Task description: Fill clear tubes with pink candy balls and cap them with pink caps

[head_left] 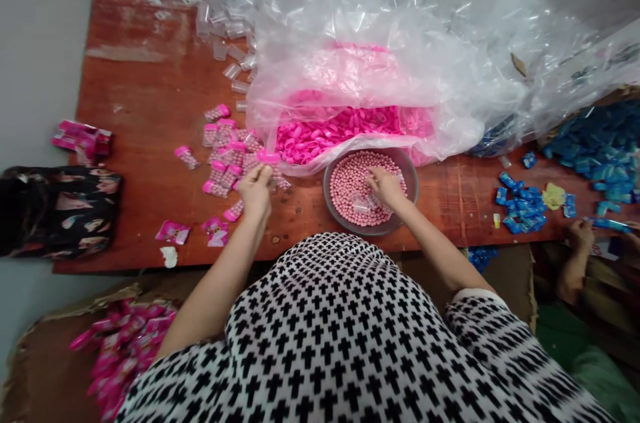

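Note:
My left hand is closed on a small pink-capped tube, held just beside a pile of filled pink-capped tubes on the red-brown table. My right hand reaches into a grey bowl full of small pink candy balls. Its fingers pinch a small clear plastic tube that lies among the balls. Behind the bowl, a big clear plastic bag holds a heap of pink caps.
Empty clear tubes lie at the back of the table. Pink packets and a dark patterned bag sit at the left. Blue tubes and blue caps cover the right side, where another person's hand works. More pink tubes lie below.

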Tool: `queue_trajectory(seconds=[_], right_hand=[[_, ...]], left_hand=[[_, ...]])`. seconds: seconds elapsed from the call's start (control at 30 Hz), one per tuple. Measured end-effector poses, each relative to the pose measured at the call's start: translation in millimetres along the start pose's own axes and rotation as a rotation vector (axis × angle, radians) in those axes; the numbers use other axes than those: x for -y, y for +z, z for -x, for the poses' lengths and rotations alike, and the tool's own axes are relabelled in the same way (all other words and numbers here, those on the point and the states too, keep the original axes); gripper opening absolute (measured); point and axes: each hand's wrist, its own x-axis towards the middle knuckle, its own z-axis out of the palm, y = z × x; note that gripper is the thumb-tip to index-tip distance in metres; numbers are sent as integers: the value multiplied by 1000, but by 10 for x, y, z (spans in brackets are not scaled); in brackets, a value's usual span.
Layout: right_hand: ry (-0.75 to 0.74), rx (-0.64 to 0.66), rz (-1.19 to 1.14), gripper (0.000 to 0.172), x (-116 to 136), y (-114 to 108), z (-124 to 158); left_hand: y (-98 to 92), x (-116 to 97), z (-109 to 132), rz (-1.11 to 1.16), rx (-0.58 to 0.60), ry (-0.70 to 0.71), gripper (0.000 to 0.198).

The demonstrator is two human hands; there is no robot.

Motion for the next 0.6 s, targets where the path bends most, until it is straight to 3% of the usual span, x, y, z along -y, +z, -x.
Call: queue_trajectory(seconds=[0.1, 0.2, 0.37, 0.47, 0.6], right_hand=[[166, 49, 175, 28, -248, -54, -99], [221, 83, 284, 33, -262, -10, -183], [145, 152, 305, 31, -170, 107, -228], [96, 250, 322, 26, -229, 102, -253], [-51, 82, 249, 22, -321, 31, -342]], left_hand=[[-177, -113, -298, 33, -102, 41, 18], [-152, -209, -301, 82, -68, 35, 19], [49, -213, 43, 84, 19, -12, 39], [93, -141, 134, 112, 89, -7, 45], [-35, -64, -9, 85, 80, 21, 43]])
